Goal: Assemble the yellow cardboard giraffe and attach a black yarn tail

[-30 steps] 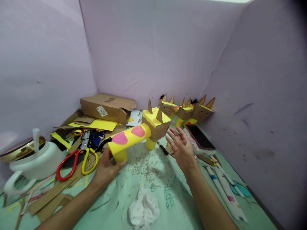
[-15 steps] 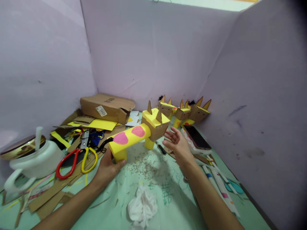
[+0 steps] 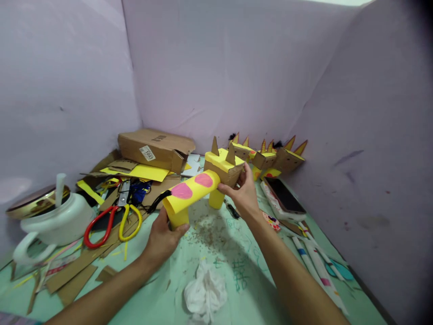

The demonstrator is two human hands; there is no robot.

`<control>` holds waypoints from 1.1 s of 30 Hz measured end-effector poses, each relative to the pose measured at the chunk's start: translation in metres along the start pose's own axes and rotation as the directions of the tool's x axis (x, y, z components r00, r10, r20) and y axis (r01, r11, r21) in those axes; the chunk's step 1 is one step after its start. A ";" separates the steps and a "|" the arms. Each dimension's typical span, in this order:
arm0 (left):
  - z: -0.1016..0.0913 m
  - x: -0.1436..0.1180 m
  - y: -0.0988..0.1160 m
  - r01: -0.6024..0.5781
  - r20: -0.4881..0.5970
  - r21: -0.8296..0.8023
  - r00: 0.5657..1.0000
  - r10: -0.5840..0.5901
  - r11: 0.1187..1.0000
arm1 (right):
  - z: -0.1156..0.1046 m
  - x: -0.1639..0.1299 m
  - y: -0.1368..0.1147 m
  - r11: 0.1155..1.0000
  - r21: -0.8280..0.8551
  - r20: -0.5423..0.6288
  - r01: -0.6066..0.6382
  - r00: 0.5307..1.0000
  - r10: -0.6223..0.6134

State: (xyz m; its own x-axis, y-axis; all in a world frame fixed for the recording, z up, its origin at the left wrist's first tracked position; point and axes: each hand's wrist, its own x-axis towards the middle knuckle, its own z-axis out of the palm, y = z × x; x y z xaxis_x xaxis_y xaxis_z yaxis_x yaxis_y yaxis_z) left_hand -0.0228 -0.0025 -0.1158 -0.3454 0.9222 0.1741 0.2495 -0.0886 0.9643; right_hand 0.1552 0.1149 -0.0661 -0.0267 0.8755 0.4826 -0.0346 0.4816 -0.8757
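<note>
A spotted yellow paper animal (image 3: 193, 189) is held beyond the crumpled tissue (image 3: 205, 293), set lengthwise. Its hind leg (image 3: 179, 219) is pinched btwn thumb & fingers of the left hand (image 3: 162, 241), beyond the tissue & a bit left. Its cardboard head (image 3: 219, 173) is clasped by the right hand (image 3: 244, 193), beyond the tissue & right, thumb low on the near side, fingers round the front. Whether full weight is borne by the worktop (image 3: 152, 302) can't be told.

Poss. trouble, as judged: the hind leg could be dented if squeezed too hard, being prob. just rolled paper. The head joint could be torn if twist is applied there w/ the leg held fast. The thin ear (image 3: 231, 154) could be bent by a careless finger. The black tail (image 3: 159, 200) could be snagged on the scissors (image 3: 114, 209), left of & beyond the tissue. The dark tool (image 3: 232, 209) (pen or knife, unclear), beyond the tissue & slightly right, could be knocked by the right wrist.
</note>
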 end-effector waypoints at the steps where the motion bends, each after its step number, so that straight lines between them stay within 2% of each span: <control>1: 0.000 -0.001 -0.001 -0.010 0.005 0.009 1.000 0.010 1.000 | -0.001 0.001 0.000 1.000 0.011 0.009 0.008 1.000 -0.008; 5: -0.003 -0.004 -0.006 -0.022 0.045 0.054 0.999 0.020 0.998 | -0.005 0.003 0.002 0.996 0.078 0.083 -0.033 0.996 0.027; 10: -0.003 -0.007 -0.010 -0.045 0.058 0.014 0.997 0.044 0.999 | -0.009 -0.007 0.004 0.985 0.134 0.073 -0.109 0.992 0.100; 18: -0.005 -0.008 -0.009 -0.064 0.106 0.010 0.992 0.062 0.998 | -0.014 -0.015 0.002 0.983 0.142 0.079 -0.117 0.991 0.107; 22: -0.008 -0.009 -0.001 -0.105 0.112 0.013 0.988 0.103 0.994 | -0.021 -0.019 0.002 0.984 0.106 -0.017 -0.140 0.990 0.143; 25: -0.015 -0.009 0.002 -0.120 0.095 0.032 0.989 0.116 0.992 | -0.029 -0.029 -0.005 0.990 0.115 -0.148 -0.083 0.984 0.099; 29: -0.028 -0.004 -0.001 -0.148 -0.035 -0.133 0.989 0.144 0.980 | -0.037 -0.055 -0.021 0.992 0.129 -0.309 -0.002 0.950 0.043; 31: -0.033 0.000 -0.003 -0.154 -0.125 -0.207 0.984 0.130 0.966 | -0.038 -0.072 -0.029 0.994 0.102 -0.381 -0.032 0.922 0.068; 33: -0.036 0.004 -0.003 -0.107 -0.186 -0.222 0.980 0.065 0.969 | -0.039 -0.089 -0.033 0.993 0.051 -0.430 -0.111 0.895 0.122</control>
State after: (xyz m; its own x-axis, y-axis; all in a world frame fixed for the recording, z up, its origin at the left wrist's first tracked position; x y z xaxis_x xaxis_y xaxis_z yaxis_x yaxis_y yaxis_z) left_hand -0.0579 -0.0120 -0.1111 -0.4905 0.8283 0.2710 0.0778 -0.2681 0.9602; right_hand 0.1977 0.0224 -0.0808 0.4012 0.8593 0.3173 -0.0820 0.3787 -0.9219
